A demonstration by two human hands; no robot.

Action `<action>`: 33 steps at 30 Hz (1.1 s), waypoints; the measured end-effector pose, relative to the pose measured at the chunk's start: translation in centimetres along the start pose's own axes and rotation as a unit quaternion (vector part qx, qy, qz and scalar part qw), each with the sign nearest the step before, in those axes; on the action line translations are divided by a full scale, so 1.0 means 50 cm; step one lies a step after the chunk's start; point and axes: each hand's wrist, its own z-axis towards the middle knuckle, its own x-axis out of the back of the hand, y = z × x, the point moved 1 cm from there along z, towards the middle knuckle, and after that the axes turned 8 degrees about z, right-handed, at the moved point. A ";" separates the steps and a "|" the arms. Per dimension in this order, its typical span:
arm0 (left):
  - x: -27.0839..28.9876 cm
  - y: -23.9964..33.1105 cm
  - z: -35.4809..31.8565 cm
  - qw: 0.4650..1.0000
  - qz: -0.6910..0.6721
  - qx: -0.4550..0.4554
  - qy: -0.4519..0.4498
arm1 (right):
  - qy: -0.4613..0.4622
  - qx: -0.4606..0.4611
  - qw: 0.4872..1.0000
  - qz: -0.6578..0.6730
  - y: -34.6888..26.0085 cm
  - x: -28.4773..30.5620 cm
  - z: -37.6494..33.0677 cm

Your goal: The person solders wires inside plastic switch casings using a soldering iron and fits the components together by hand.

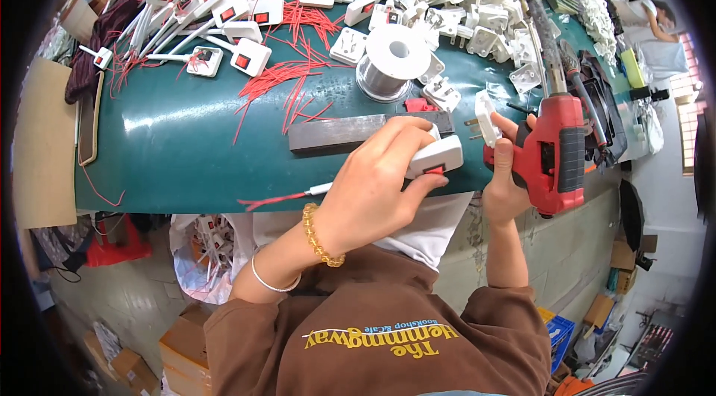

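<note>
My left hand (377, 180) is closed around a white plug housing (438, 158) with a red rocker switch (434, 170). Its white cable end (319, 189) points left under the hand and ends in thin red wires (276, 200). In the fingers of my right hand (506, 180) is a white plug piece (487, 118), its metal prongs facing left. A red and black soldering gun (561, 154) lies against that hand; whether the hand also grips it, I cannot tell. Behind my left hand lies a dark metal bar (335, 133).
A solder wire spool (395, 60) stands behind the bar on the green table (171, 157). Switch housings with cables (250, 57) heap up at the back left, beside red wires (280, 83). White plug pieces (477, 1) pile at the back right. Another person (660, 23) is far right.
</note>
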 end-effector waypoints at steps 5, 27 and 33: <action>0.074 0.049 -0.008 0.990 -0.069 -0.014 0.120 | 0.011 -0.055 0.997 0.061 0.012 0.000 -0.022; 0.391 -0.029 -0.259 0.942 0.188 0.275 0.043 | -0.268 0.224 0.929 -0.120 0.036 -0.017 -0.009; 0.384 -0.182 -0.035 0.890 0.432 0.067 0.128 | -0.138 -0.008 0.980 -0.143 0.009 0.015 -0.034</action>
